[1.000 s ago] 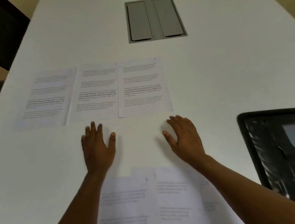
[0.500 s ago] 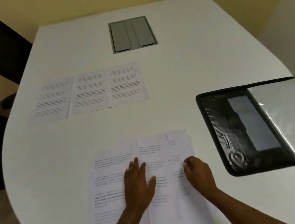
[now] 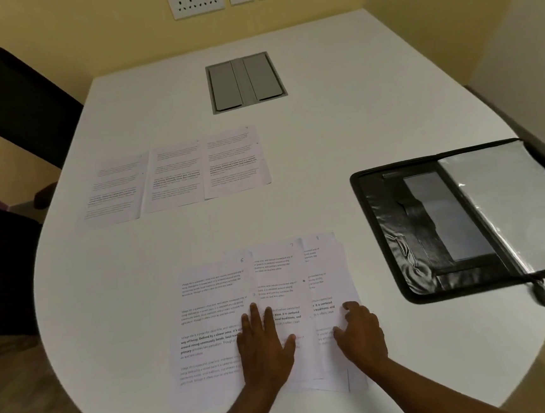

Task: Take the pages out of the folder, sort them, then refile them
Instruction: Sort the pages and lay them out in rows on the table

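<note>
Both hands have come back from the bare counter below the far row and now lie on the fanned pages point(image 3: 228, 322) at the near edge of the counter point(image 3: 340, 128). Three overlapped sheets show handwritten numbers at their top corners, 6, 7 and 8; further sheets beneath show only as slivers on the right, and how many there are cannot be told. The left hand point(image 3: 265, 345) lies flat and released, fingers spread, pressing where the first two sheets overlap. The right hand point(image 3: 361, 333) rests on the right-hand sheets with fingers curled; whether it pinches an edge cannot be told. Three more pages point(image 3: 176, 177) sit side by side toward the far left, their print too faint to read. The open black folder point(image 3: 408, 227) lies at the right edge, its clear sleeve point(image 3: 508, 205) cut off by the frame. A grey hatch point(image 3: 245, 82) sits near the far edge.
</note>
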Demonstrator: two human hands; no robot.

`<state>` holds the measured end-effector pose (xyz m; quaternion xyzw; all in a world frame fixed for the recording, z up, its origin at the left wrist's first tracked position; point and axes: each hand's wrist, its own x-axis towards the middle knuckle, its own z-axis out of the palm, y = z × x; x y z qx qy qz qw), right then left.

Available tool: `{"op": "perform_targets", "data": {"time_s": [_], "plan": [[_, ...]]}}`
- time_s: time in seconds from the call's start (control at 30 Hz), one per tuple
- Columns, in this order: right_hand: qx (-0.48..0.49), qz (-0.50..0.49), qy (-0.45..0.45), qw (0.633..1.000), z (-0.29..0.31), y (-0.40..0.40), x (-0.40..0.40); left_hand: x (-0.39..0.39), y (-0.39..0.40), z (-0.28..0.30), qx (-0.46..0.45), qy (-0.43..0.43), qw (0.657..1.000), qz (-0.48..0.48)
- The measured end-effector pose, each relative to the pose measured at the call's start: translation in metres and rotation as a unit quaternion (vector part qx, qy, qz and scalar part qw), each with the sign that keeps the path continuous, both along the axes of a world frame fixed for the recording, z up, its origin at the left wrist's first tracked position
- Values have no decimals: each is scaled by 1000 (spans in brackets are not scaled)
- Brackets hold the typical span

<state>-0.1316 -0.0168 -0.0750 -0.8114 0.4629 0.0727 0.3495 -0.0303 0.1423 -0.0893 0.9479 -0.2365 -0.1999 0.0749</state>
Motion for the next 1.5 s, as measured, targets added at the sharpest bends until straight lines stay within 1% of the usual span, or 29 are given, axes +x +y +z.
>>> {"op": "perform_targets", "data": {"time_s": [0.1, 0.23, 0.3, 0.33, 0.4, 0.47, 0.53, 0.6, 0.67, 0.73, 0.83, 0.9, 0.97, 1.0, 1.07, 1.13, 1.27, 1.4, 1.47, 1.5], "plan": [[4, -33, -14, 999, 1, 0, 0, 1, 5, -2, -1, 12, 1000, -1], [47, -59, -65, 995, 1, -3, 3, -4, 3, -3, -3, 20, 1000, -12], [74, -60, -90, 991, 3, -4, 5, -8, -2, 3, -32, 16, 999, -9], [89, -58, -108, 988, 4, -4, 7, -10, -7, 7, -62, 17, 998, -4], [101, -31, -148, 983, 8, 0, 11, -11, -17, 12, -126, 36, 991, 12], [113, 6, -190, 975, 11, 6, 14, -11, -28, 20, -190, 87, 977, 36], [134, 46, -219, 965, 13, 9, 17, -10, -37, 30, -234, 139, 961, 51], [148, 74, -219, 962, 14, 10, 19, -6, -43, 35, -249, 154, 954, 69], [149, 80, -197, 966, 11, 7, 20, 0, -44, 36, -241, 139, 957, 81], [125, 44, -159, 978, 4, 4, 17, 7, -44, 34, -229, 126, 961, 92], [65, -51, -79, 993, -1, -5, 12, 12, -45, 33, -217, 128, 959, 127], [69, -62, -71, 993, 0, -9, 9, 13, -48, 34, -221, 133, 955, 149], [99, -47, -83, 991, 3, -9, 11, 13, -51, 35, -235, 149, 944, 177], [122, -54, -95, 986, 4, -9, 13, 13, -51, 34, -250, 161, 935, 191], [181, -106, -118, 971, 3, -7, 16, 14, -51, 34, -278, 180, 920, 212], [235, -166, -121, 950, 2, -7, 19, 15, -50, 34, -288, 187, 911, 229], [279, -208, -126, 929, 3, -11, 18, 19, -49, 32, -286, 179, 911, 237], [318, -244, -146, 904, 2, -13, 18, 20, -48, 29, -295, 162, 918, 210], [326, -249, -145, 900, 3, -14, 19, 19, -48, 28, -294, 150, 924, 194], [317, -243, -142, 906, 3, -15, 20, 19, -48, 27, -292, 143, 927, 187]]}}
